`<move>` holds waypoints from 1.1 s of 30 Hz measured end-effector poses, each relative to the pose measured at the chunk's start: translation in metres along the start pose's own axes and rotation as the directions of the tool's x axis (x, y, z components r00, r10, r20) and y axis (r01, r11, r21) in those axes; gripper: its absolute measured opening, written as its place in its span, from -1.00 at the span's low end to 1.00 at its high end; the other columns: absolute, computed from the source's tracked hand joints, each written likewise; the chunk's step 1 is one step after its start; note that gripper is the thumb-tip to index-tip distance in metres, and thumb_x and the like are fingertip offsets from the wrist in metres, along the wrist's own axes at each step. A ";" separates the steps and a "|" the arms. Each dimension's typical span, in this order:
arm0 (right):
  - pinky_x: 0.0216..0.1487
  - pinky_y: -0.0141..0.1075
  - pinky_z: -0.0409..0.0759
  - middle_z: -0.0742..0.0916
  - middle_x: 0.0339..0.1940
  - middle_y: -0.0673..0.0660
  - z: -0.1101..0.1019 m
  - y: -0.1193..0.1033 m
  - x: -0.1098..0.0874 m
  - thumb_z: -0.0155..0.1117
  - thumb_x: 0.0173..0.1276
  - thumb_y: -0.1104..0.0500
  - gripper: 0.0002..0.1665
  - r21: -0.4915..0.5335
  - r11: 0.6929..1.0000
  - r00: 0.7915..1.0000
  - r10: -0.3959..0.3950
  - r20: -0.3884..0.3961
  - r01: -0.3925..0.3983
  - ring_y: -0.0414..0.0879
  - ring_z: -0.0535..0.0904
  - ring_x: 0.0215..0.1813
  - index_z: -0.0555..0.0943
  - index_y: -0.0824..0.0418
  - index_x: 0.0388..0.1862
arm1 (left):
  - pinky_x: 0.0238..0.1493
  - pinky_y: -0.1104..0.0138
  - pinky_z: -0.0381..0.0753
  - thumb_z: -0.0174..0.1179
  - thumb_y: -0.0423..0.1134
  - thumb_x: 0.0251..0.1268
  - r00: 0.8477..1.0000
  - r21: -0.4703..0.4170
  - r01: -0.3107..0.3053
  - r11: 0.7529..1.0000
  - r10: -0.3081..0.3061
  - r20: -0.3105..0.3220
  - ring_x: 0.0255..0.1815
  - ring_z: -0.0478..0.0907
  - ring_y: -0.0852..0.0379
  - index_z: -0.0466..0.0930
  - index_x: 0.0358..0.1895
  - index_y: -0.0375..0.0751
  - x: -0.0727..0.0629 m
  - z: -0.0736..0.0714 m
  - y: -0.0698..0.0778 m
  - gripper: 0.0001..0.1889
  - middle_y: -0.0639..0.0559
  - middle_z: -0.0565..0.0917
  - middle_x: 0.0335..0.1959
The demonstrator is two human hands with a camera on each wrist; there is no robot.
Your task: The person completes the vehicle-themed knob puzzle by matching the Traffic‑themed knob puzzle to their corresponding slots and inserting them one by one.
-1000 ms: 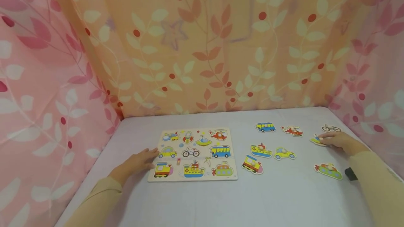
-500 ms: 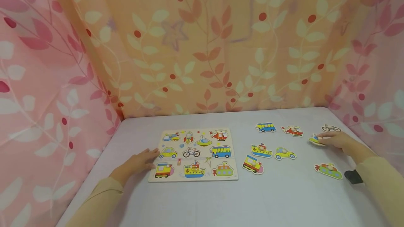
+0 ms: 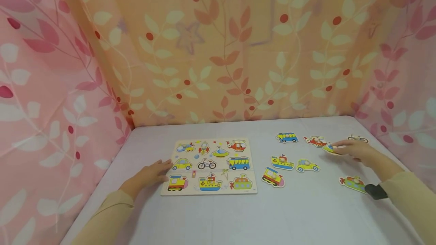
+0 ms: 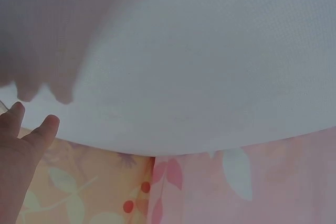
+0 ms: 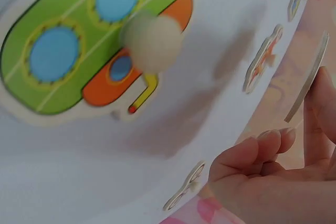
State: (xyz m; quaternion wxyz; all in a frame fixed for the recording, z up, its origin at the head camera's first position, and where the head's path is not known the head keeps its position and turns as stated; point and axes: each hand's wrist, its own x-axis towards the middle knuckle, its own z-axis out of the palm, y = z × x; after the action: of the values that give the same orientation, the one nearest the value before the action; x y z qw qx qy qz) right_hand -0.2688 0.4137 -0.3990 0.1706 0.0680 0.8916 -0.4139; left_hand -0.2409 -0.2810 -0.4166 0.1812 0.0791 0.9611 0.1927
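My right hand (image 3: 361,153) pinches a flying saucer puzzle piece (image 3: 329,148) above the table at the right, close to the helicopter piece (image 3: 315,141). In the right wrist view that saucer piece (image 5: 310,80) shows edge-on at the fingertips. My left hand (image 3: 150,175) rests with spread, relaxed fingers at the left edge of a wooden puzzle board (image 3: 192,187). An airplane (image 3: 185,147) and a rocket (image 3: 203,148), both with knobs, sit in the board. Only part of the left hand (image 4: 23,150) appears in the left wrist view.
Loose knobbed pieces lie right of the board: a bus (image 3: 287,137), boat (image 3: 282,163), car (image 3: 307,165), train (image 3: 273,177), submarine (image 3: 353,183) and bicycle (image 3: 357,138). Floral curtains (image 3: 218,48) stand around the white table (image 3: 221,218).
My right hand has moved left with the flying saucer piece, from near the bicycle toward the helicopter. The left hand stays at the board's edge.
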 end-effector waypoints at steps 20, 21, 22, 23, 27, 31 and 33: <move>0.15 0.26 0.35 0.18 0.41 0.57 0.038 -0.053 -0.004 0.29 0.36 -0.04 -0.22 0.022 0.996 0.996 -0.087 0.034 0.086 0.45 0.14 0.33 0.33 0.44 0.35 | 0.31 -0.37 -0.06 0.29 -0.05 0.25 1.000 -0.046 0.009 0.999 -0.009 0.009 0.53 -0.18 -0.30 0.23 0.49 0.02 0.000 0.000 -0.002 -0.26 -0.06 0.11 0.54; 0.15 0.27 0.35 0.18 0.42 0.56 0.040 -0.055 -0.004 0.29 0.35 -0.05 -0.22 0.019 0.996 0.996 -0.085 0.036 0.085 0.45 0.14 0.34 0.34 0.43 0.35 | 0.31 -0.37 -0.06 0.29 -0.05 0.24 1.000 -0.045 0.010 0.999 -0.010 0.008 0.54 -0.18 -0.30 0.23 0.49 0.03 0.000 0.000 -0.003 -0.26 -0.06 0.12 0.54; 0.15 0.27 0.34 0.18 0.42 0.56 0.041 -0.057 -0.004 0.29 0.35 -0.04 -0.22 0.020 0.996 0.995 -0.087 0.038 0.087 0.45 0.13 0.34 0.34 0.43 0.34 | 0.31 -0.38 -0.05 0.29 -0.04 0.24 1.000 -0.042 0.009 0.999 -0.009 0.008 0.53 -0.18 -0.31 0.23 0.48 0.03 0.000 0.000 -0.003 -0.26 -0.07 0.12 0.54; 0.16 0.28 0.34 0.18 0.43 0.56 0.042 -0.059 -0.003 0.29 0.36 -0.04 -0.23 0.020 0.995 0.995 -0.094 0.045 0.093 0.45 0.13 0.35 0.35 0.44 0.34 | 0.31 -0.37 -0.06 0.29 -0.05 0.24 1.000 -0.046 0.014 0.999 -0.014 0.006 0.53 -0.18 -0.30 0.23 0.48 0.04 0.000 0.000 -0.003 -0.26 -0.06 0.12 0.54; 0.18 0.30 0.31 0.19 0.43 0.55 0.048 -0.065 -0.002 0.28 0.37 -0.02 -0.26 0.027 0.994 0.992 -0.111 0.055 0.110 0.45 0.12 0.37 0.36 0.43 0.33 | 0.30 -0.38 -0.06 0.29 -0.04 0.24 1.000 -0.043 0.012 0.999 -0.012 0.002 0.53 -0.17 -0.31 0.23 0.49 0.05 0.000 -0.001 -0.003 -0.26 -0.06 0.12 0.54; 0.19 0.31 0.31 0.21 0.43 0.54 0.054 -0.070 -0.002 0.29 0.36 -0.02 -0.29 0.028 0.994 0.992 -0.107 0.063 0.106 0.44 0.13 0.37 0.40 0.42 0.30 | 0.30 -0.38 -0.06 0.28 -0.05 0.26 1.000 -0.048 0.014 0.999 -0.014 0.008 0.53 -0.17 -0.31 0.23 0.49 0.04 -0.001 -0.001 -0.002 -0.27 -0.07 0.11 0.54; 0.18 0.31 0.31 0.23 0.42 0.53 0.057 -0.074 -0.002 0.28 0.37 -0.02 -0.32 0.026 0.994 0.992 -0.106 0.068 0.104 0.44 0.15 0.35 0.41 0.42 0.28 | 0.31 -0.37 -0.06 0.28 -0.06 0.26 1.000 -0.047 0.015 0.999 -0.015 0.012 0.53 -0.18 -0.31 0.22 0.49 0.04 -0.001 0.000 -0.001 -0.27 -0.07 0.11 0.54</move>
State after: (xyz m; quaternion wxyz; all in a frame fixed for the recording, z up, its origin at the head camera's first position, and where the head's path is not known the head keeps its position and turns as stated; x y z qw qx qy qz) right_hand -0.2722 0.3225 -0.3798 0.1787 0.0086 0.8827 -0.4345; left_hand -0.2403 -0.2826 -0.4164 0.1898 0.0687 0.9559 0.2135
